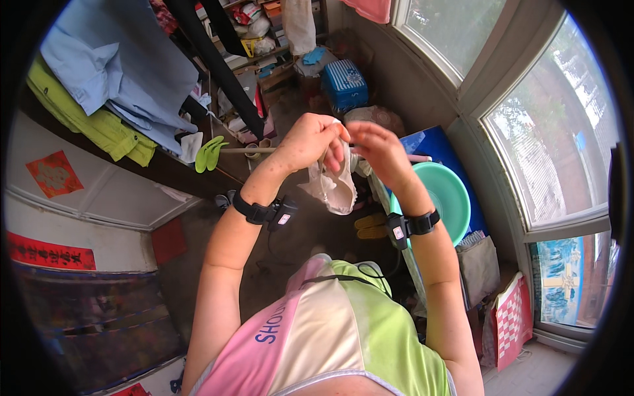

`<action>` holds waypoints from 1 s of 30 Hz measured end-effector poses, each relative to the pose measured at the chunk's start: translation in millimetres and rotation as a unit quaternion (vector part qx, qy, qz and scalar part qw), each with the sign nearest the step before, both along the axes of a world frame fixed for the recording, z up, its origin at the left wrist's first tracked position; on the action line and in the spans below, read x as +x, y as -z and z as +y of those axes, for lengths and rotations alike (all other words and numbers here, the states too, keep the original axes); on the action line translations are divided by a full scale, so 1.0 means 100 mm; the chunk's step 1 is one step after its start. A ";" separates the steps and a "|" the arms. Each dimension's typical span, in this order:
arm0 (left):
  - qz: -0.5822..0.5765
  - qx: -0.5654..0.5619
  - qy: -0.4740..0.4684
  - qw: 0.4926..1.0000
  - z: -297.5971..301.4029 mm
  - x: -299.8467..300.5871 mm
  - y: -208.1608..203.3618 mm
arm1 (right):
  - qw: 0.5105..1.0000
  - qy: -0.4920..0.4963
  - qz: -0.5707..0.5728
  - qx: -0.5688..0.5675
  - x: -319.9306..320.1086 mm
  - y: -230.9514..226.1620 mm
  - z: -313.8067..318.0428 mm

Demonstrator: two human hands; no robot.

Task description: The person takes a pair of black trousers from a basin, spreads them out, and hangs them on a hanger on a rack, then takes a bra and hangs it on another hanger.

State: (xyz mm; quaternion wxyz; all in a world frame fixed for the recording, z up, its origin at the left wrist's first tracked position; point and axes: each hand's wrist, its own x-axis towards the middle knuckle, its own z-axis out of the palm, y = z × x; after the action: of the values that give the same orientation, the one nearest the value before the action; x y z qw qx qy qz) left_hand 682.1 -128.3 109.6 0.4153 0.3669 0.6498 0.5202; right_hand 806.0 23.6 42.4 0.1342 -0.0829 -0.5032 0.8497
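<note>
Up in front of me, a pale beige bra (pixel 335 191) hangs with one rounded cup showing. My left hand (pixel 312 142) is closed on its upper part, with a bit of white fabric at the fingertips. My right hand (pixel 380 146) is close beside it, fingers bent toward the left hand and seemingly pinching the bra's strap; its thumb is hidden. Both wrists wear black straps with small devices. Just left of my left hand, a pale rod (pixel 247 150) runs toward a pair of light green slipper-shaped pieces (pixel 210 155).
A mint green basin (pixel 441 201) stands to the right on a blue surface (pixel 465 173). Blue and lime clothes (pixel 109 125) hang at left near a dark post (pixel 221 66). A blue striped box (pixel 345 86) and crowded shelves lie ahead. Windows (pixel 541 119) line the right side.
</note>
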 end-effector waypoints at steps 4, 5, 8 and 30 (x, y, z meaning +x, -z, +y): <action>-0.060 0.093 -0.029 0.993 -0.02 0.01 -0.01 | 0.970 -0.002 -0.166 0.180 0.24 1.19 -0.01; -0.061 0.089 -0.028 0.994 -0.02 0.04 -0.07 | 0.960 -0.018 -0.237 0.149 0.30 1.48 -0.05; -0.044 0.125 -0.030 0.991 -0.06 0.10 -0.29 | 0.935 -0.101 -0.305 0.153 0.45 2.20 -0.17; -0.019 0.218 -0.223 0.950 -0.98 -0.28 -0.37 | 0.961 -0.052 -0.272 0.007 0.22 1.33 0.60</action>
State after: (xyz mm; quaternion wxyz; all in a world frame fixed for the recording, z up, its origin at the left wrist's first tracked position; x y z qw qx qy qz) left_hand 654.6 -226.2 146.2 0.2104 0.2840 0.5778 0.7357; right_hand 828.5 83.5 -90.8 -0.0517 -0.2835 -0.5303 0.7974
